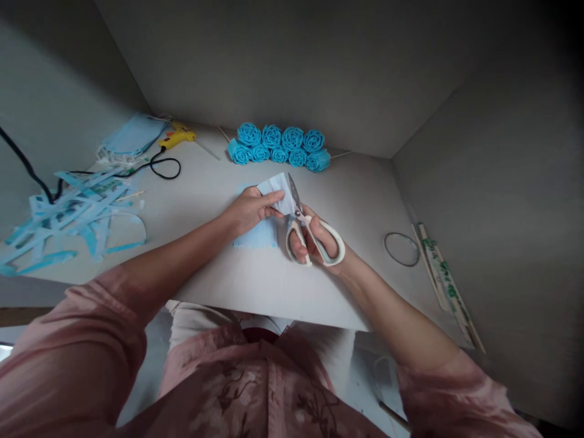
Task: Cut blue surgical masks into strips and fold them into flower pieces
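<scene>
Near the centre of the frame, the person's left hand (256, 208) pinched a pale-blue piece (275, 185) between thumb and fingers, over a flat blue sheet (258, 236) on the table (205, 267). The piece looked light, thin and soft, likely to crease or sag if held loosely, so a firm pinch close to its right edge seemed best. The right hand (317, 234) gripped the stiff scissors (298, 214) by their white loops, blades pointing up beside that edge; whether they bit into it was unclear. Both forearms slanted inward from the lower corners.
</scene>
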The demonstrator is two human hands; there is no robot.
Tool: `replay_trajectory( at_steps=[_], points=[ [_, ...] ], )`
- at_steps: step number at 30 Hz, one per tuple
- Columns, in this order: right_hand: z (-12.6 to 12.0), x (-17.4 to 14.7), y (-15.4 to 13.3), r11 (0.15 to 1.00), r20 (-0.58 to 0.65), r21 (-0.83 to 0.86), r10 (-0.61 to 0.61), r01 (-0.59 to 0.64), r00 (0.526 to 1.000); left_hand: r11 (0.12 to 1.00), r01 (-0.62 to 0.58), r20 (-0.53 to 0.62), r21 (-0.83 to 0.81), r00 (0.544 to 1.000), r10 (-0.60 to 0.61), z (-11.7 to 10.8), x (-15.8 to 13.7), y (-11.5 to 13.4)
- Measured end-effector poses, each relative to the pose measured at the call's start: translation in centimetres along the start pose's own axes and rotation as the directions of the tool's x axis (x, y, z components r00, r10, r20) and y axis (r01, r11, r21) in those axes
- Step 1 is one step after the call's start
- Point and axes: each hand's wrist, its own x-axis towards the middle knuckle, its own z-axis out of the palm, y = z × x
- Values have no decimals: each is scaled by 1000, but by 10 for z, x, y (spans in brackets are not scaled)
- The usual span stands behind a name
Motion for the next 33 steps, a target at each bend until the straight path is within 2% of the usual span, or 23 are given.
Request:
replay_trajectory(
  at_steps=[14,21,25,29,33],
  points=[
    [5,0,6,994,-98,42,-100,105,990,998,-50,37,27,998,49,-1,0,-1],
    [0,-4,8,997,-141,-11,-72,72,987,995,-50,38,88,998,47,-2,1,0],
    [-2,-4,5,999,-125,-22,-34,32,992,995,-54,44,85,998,50,-3,2,0],
    [-1,-1,2,999,-31,-11,-32,31,999,991,-104,28,82,994,102,-3,4,-1],
    [1,0,1,999,14,-26,-26,27,1000,990,-108,-30,93,993,111,-2,4,0]
  ],
)
